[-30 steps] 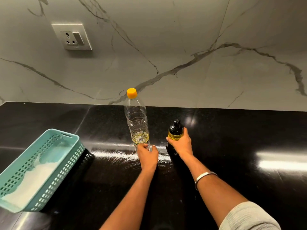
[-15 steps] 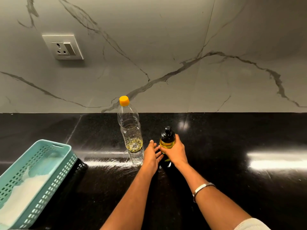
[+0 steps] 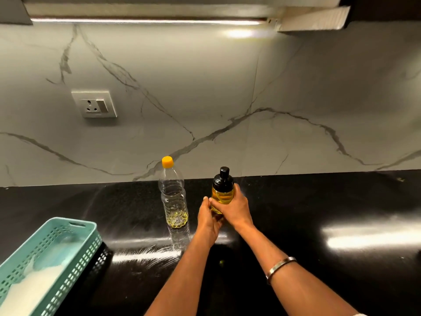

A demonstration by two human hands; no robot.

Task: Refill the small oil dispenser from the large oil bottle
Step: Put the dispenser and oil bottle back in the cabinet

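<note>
Both hands are on the small oil dispenser [image 3: 220, 197] — it sits up off the black tabletop [image 3: 319, 213], held just right of the large oil bottle [image 3: 174, 201]. The right hand [image 3: 234, 208] wraps the yellow glass body from the right, its fingers [image 3: 222, 207] curled across the front and clamped on the glass. The left hand [image 3: 208, 218] comes in from below and to the left, thumb up against the dispenser's side, gripping its lower part. The dispenser's black pump top [image 3: 223, 179] is on and points upward, tilted a little to the right.

The large oil bottle stands upright on the tabletop, untouched, its orange cap [image 3: 167, 161] on — only a shallow band of yellow oil shows low in the clear plastic. A metal bangle [image 3: 280, 266] circles the right wrist.

At the lower left, a teal slotted basket [image 3: 75, 238] rests on the tabletop with something white inside; what it is, I cannot tell. On the marbled wall [image 3: 227, 99] behind, a white socket plate [image 3: 94, 103] sits well to the left, and a light strip [image 3: 145, 19] glows under the cabinet above.
</note>
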